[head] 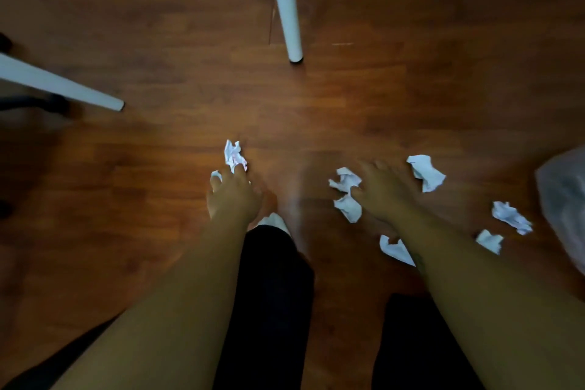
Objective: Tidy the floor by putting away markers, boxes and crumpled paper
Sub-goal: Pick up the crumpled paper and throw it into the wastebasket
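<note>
Several white crumpled paper balls lie on the dark wooden floor (348, 98). My left hand (232, 196) reaches down with its fingers curled round one crumpled paper (235, 155), which sticks out past the fingertips. My right hand (383, 190) is blurred and hovers with its fingers spread between two paper balls (345, 180) (348, 207) on its left and another (425, 172) on its right. More paper balls lie near my right forearm (395, 250) and further right (511, 217) (489, 241).
Two white table legs stand on the floor, one at the top centre (285, 3) and one at the left (57, 85). A translucent plastic bag (563, 199) sits at the right edge. A dark chair base (47, 104) is at the far left. My dark trouser legs (269, 294) fill the bottom.
</note>
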